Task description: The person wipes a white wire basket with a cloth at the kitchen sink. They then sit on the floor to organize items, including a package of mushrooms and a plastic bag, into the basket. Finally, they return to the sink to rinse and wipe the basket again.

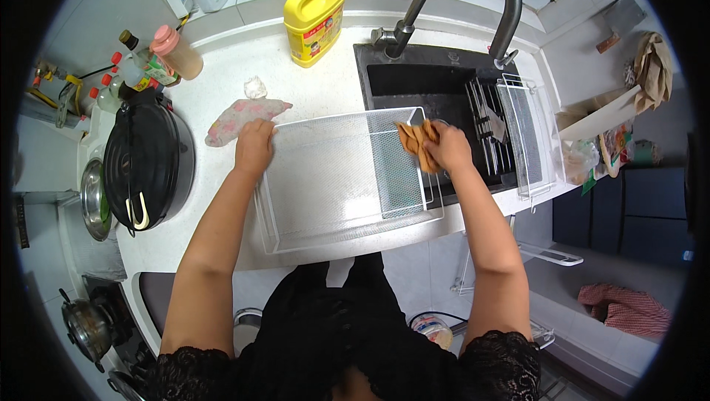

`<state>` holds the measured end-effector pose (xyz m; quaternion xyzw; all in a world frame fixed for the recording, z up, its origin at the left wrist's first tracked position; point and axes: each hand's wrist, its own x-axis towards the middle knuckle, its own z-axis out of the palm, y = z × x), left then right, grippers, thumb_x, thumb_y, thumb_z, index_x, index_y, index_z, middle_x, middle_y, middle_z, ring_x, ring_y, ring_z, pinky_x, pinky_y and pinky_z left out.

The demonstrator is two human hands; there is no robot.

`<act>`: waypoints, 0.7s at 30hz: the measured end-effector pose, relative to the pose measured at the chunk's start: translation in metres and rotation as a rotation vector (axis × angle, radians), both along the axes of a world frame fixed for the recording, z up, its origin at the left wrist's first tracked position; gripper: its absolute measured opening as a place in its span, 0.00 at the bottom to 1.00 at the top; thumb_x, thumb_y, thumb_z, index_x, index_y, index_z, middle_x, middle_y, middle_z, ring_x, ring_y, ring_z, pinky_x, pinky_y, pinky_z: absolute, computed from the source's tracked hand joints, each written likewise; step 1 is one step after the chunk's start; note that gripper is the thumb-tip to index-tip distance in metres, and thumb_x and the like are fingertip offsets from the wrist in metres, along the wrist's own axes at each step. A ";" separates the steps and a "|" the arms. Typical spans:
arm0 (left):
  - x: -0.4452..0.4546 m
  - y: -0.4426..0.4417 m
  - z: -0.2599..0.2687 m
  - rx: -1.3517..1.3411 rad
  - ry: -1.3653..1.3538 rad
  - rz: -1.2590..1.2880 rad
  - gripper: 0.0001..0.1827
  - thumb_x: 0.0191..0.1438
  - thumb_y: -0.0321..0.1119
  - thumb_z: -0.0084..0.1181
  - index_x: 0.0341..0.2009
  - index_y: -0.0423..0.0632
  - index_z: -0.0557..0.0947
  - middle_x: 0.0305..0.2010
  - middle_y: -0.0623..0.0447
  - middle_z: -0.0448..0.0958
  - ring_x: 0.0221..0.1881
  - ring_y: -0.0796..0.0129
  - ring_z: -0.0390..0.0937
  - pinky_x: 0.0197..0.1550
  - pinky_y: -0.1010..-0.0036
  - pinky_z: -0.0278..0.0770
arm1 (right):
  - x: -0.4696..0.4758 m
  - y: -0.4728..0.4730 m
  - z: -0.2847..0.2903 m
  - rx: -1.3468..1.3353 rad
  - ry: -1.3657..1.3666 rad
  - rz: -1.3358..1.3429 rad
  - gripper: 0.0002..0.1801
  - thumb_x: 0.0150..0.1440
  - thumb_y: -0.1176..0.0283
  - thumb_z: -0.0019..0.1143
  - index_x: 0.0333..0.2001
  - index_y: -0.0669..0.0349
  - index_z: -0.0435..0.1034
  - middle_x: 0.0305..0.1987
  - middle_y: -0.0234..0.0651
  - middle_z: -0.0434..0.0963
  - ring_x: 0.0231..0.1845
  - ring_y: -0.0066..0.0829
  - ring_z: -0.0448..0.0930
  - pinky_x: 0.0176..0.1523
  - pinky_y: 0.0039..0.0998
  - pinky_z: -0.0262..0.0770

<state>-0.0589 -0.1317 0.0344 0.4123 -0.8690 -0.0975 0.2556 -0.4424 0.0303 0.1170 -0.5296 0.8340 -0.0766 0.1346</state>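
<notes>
A white wire mesh basket (316, 179) lies before me, mostly on the white countertop, its right end over the edge of the dark sink (410, 79). My left hand (255, 146) grips the basket's upper left corner, beside a grey and pink patterned cloth (238, 118). In my right hand (448, 147) is a crumpled orange-brown cloth (417, 143), held against the basket's right rim. The fingertips of that hand are partly hidden by the cloth.
A yellow jug (313, 26) stands behind the basket, near the faucet (407, 23). A black lidded pot (147, 162) is at the left. Right of the basket are a rack (485, 123) in the sink and a smaller mesh basket (530, 134) at its right edge.
</notes>
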 end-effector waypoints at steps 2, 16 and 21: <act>-0.002 0.001 0.002 0.007 0.017 -0.002 0.04 0.52 0.28 0.54 0.34 0.45 0.78 0.33 0.46 0.74 0.38 0.49 0.71 0.41 0.59 0.69 | 0.010 0.032 0.005 0.015 0.073 0.044 0.24 0.44 0.67 0.66 0.47 0.58 0.73 0.40 0.48 0.78 0.44 0.48 0.77 0.49 0.40 0.74; 0.001 0.026 0.036 -0.052 0.077 0.130 0.29 0.47 0.30 0.62 0.55 0.45 0.71 0.51 0.42 0.71 0.53 0.49 0.67 0.58 0.57 0.60 | 0.078 0.044 0.072 -0.290 0.004 0.109 0.19 0.43 0.74 0.65 0.42 0.54 0.76 0.43 0.37 0.79 0.45 0.42 0.78 0.48 0.37 0.75; 0.013 0.076 0.025 0.242 0.023 0.564 0.35 0.46 0.29 0.62 0.59 0.41 0.65 0.55 0.40 0.69 0.55 0.47 0.66 0.58 0.58 0.62 | 0.168 -0.020 0.001 -0.522 -0.417 0.148 0.20 0.43 0.79 0.66 0.43 0.61 0.75 0.44 0.44 0.78 0.46 0.46 0.77 0.54 0.36 0.72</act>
